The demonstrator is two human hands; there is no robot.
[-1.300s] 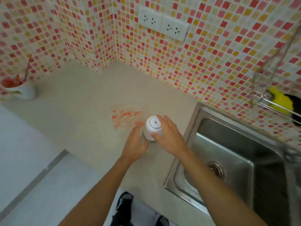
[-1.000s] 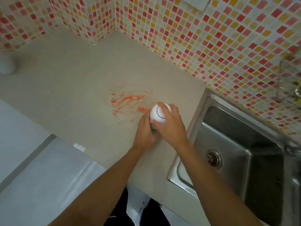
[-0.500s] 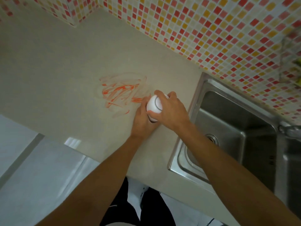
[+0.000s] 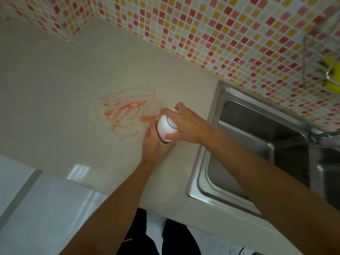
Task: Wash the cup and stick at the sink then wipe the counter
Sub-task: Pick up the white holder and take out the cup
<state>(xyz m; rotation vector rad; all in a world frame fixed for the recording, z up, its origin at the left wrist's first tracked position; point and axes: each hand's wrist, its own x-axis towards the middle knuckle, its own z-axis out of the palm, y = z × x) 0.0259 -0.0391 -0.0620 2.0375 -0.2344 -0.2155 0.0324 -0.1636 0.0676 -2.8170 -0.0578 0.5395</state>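
A white cup (image 4: 165,128) stands bottom up on the beige counter (image 4: 64,85), just right of an orange smear (image 4: 127,113). My left hand (image 4: 153,146) wraps its near side from below. My right hand (image 4: 185,124) grips it from the top and right, fingers curled over the base. The cup's mouth is hidden under my hands. No stick is in view.
A steel sink (image 4: 257,144) is set into the counter right of my hands, its rim close to my right wrist. A faucet (image 4: 323,137) shows at the right edge. A wire rack with a yellow sponge (image 4: 331,74) hangs on the tiled wall.
My view has tilted down and closer; the cup with the stick at far left has left the frame. Both hands stay on the upturned cup beside the smear, whose faint outer rings look wider.
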